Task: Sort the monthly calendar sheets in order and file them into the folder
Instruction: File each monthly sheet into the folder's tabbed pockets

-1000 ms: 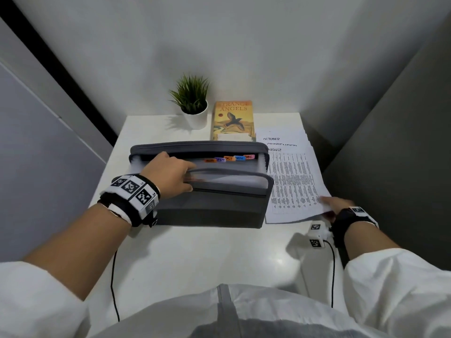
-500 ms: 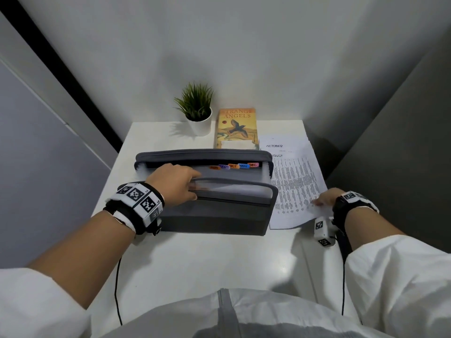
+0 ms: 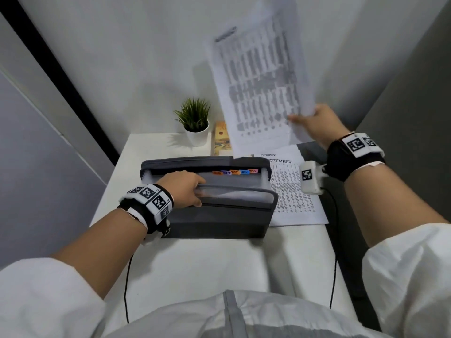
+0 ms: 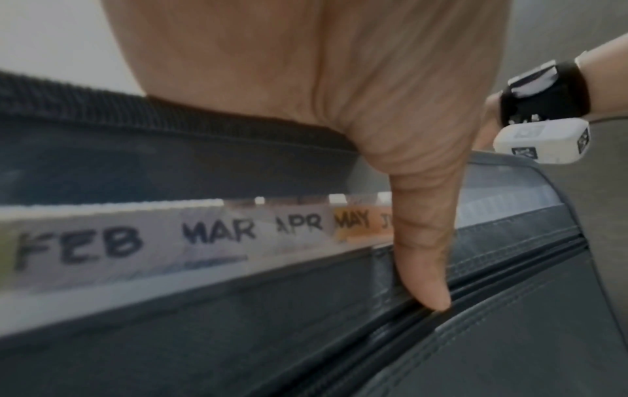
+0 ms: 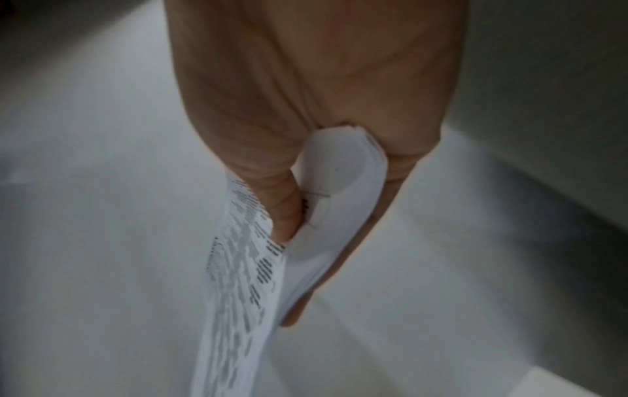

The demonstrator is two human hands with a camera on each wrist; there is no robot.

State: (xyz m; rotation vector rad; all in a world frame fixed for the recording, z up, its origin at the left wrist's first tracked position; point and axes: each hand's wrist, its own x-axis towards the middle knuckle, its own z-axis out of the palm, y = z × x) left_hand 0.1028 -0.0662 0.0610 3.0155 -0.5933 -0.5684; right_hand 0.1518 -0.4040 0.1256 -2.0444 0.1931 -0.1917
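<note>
An open grey accordion folder (image 3: 219,215) stands on the white table (image 3: 195,264), with coloured month tabs (image 3: 235,172) along its top. My left hand (image 3: 192,191) grips its front dividers. In the left wrist view my thumb (image 4: 425,255) lies on the front edge beside the FEB, MAR, APR and MAY tabs (image 4: 217,231). My right hand (image 3: 302,118) holds a printed calendar sheet (image 3: 258,81) high above the table's back right, pinched between thumb and fingers (image 5: 282,209); its heading is blurred. The other sheets (image 3: 292,191) lie right of the folder, SEPTEMBER on top.
A small potted plant (image 3: 195,123) and a book (image 3: 220,140) stand at the back of the table behind the folder. Grey walls close in on the left and right. A black cable (image 3: 127,276) hangs over the near table edge.
My right hand has lifted the top AUGUST sheet off the pile and raised it into the air, baring the SEPTEMBER sheet. My left hand stays on the folder.
</note>
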